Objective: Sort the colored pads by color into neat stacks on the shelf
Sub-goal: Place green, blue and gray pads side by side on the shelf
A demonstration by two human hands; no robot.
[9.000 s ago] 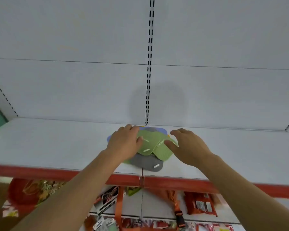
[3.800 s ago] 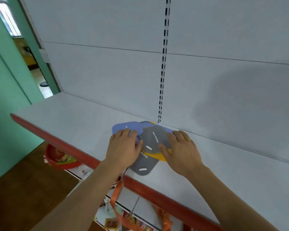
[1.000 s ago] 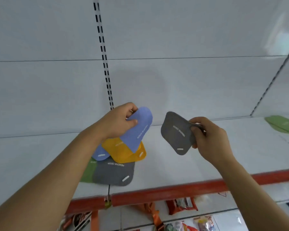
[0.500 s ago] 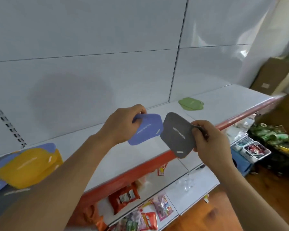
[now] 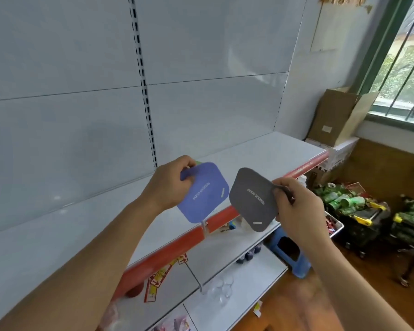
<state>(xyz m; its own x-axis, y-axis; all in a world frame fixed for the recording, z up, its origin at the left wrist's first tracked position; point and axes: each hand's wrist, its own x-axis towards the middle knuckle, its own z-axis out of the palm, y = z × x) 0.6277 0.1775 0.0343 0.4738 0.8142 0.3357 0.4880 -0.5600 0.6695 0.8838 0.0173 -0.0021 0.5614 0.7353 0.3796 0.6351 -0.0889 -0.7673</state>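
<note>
The blue pad (image 5: 202, 192) and the gray pad (image 5: 253, 199) look like soft, matt felt-like cloth with white printed lettering and a small pale tab each. The shelf (image 5: 81, 223) and its back panel (image 5: 201, 56) appear to be smooth painted metal with a faint sheen — the front edge strip (image 5: 225, 215) is glossy red. The cardboard box (image 5: 339, 115) is dull brown paperboard. The floor (image 5: 296, 306) looks like polished wood — the stool (image 5: 289, 252) below seems smooth blue plastic.
</note>
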